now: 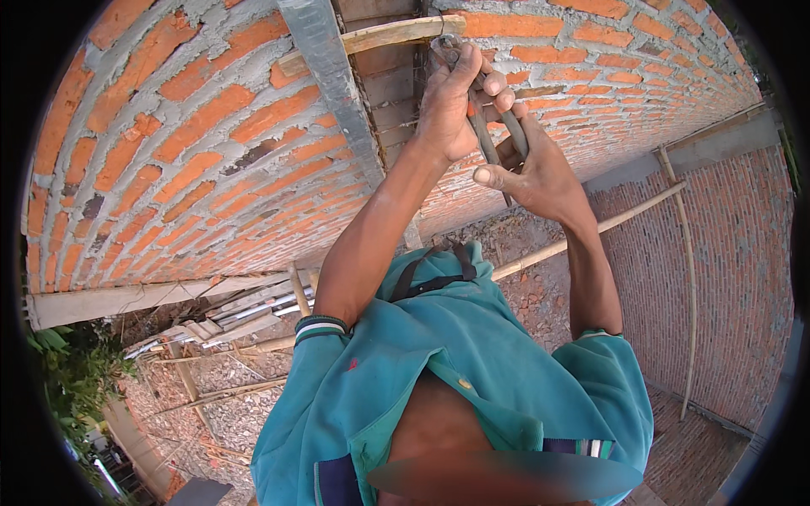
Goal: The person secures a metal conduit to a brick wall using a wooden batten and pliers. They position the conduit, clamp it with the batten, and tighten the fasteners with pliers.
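Note:
A pair of metal pincers (515, 135) is held up against the brick wall at the top middle, its two dull handles spread a little apart. My left hand (449, 105) is closed round the upper part of the tool, with the thumb along it. Lower and to the right, my right hand (544, 173) curls about the handles, its thumb held out to the left. The pincers' head (445, 49) meets a thin wire at a wooden strip (403, 34) that runs across a gap in the wall. My fingers partly hide the jaws.
A grey upright board (325, 72) stands left of the gap, where dark rods show. Brick walls (202, 160) rise ahead and at the right. Bamboo poles (591, 232) cross to the right. Below lie rubble (228, 405) and stacked planks (245, 312).

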The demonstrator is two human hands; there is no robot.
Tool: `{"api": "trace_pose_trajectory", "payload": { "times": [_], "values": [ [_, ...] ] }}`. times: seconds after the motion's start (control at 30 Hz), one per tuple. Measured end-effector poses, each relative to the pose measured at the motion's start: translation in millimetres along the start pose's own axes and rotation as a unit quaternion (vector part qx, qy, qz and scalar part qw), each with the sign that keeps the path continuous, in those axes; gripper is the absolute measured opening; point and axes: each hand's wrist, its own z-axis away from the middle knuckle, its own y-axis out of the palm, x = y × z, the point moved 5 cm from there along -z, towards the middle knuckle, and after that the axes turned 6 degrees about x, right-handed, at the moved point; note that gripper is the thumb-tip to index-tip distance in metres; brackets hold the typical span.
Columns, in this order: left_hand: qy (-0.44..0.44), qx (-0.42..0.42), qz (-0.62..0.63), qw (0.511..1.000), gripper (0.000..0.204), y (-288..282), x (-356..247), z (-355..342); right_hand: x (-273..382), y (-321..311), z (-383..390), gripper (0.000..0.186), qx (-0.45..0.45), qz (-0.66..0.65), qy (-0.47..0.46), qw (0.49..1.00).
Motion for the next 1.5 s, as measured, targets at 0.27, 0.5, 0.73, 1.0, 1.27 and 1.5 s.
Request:
{"api": "trace_pose_trajectory", "payload": {
  "times": [0.27,0.5,0.73,1.0,1.27,1.5],
  "values": [
    [0.013,-0.154,-0.019,0.988,0.035,28.0,0.3,-1.4,38.3,16.2,27.5,0.067,-0.325,0.524,-0.085,0.783],
    [-0.043,-0.185,-0.12,0.975,0.03,16.7,-1.2,0.1,4.6,7.8,13.0,0.035,-0.173,0.219,-0.013,0.96],
    [-0.035,-0.017,0.019,0.999,0.035,7.1,5.8,-14.5,2.2,-5.7,7.2,0.033,-0.01,-0.058,0.094,0.994],
    [0.008,-0.169,0.041,0.985,0.04,28.5,12.2,-20.7,39.6,10.1,34.8,0.067,-0.334,0.59,-0.063,0.733],
    [-0.017,-0.18,-0.502,0.846,0.027,46.5,-45.7,37.1,15.1,-13.1,21.2,0.056,-0.332,0.586,-0.082,0.735],
    [0.345,-0.101,-0.889,0.283,0.038,61.2,-183.6,101.8,13.9,-23.0,17.6,0.049,-0.331,0.592,-0.123,0.725]
  ]
}}
